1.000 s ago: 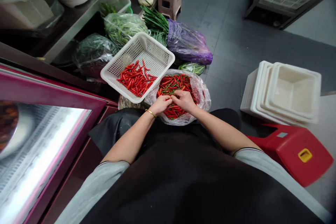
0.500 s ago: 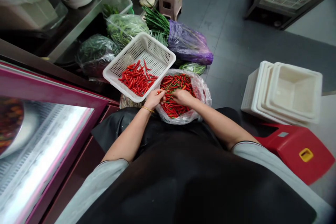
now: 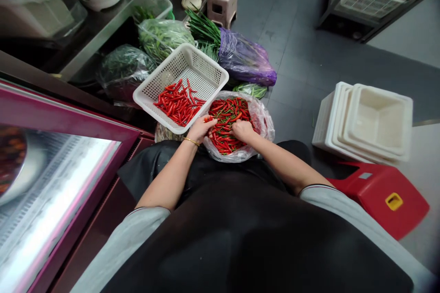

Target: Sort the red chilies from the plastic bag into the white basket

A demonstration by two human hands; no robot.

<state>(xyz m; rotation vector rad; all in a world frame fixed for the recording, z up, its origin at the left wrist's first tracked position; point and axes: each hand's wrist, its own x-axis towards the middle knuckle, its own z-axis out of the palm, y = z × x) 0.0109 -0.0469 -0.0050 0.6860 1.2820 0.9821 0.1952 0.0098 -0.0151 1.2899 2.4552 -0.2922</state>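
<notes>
My left hand (image 3: 201,129) is closed at the left rim of the clear plastic bag (image 3: 263,119), with a bit of red chili pepper showing between thumb and fingers. Inside the bag lies a heap of red chili peppers (image 3: 225,135) with green stems. My right hand (image 3: 243,131) rests over that heap, fingers curled in; what they pinch, if anything, is hidden. Left of the bag, a white perforated basket (image 3: 202,64) sits tilted, its rim close to my left hand. Loose red chili peppers without visible stems (image 3: 178,103) are gathered in its lower part.
Bagged greens (image 3: 165,39) and a purple bag (image 3: 247,57) of green stalks lie behind the basket. A pinkish stool (image 3: 223,0) stands farther back. Stacked white bins (image 3: 378,119) and a red plastic stool (image 3: 381,197) are at right; a lit display case (image 3: 68,192) is at left.
My right hand has drawn a little to the right, away from my left hand, and its fingers are curled tighter. My left hand stays in place. The view has shifted slightly.
</notes>
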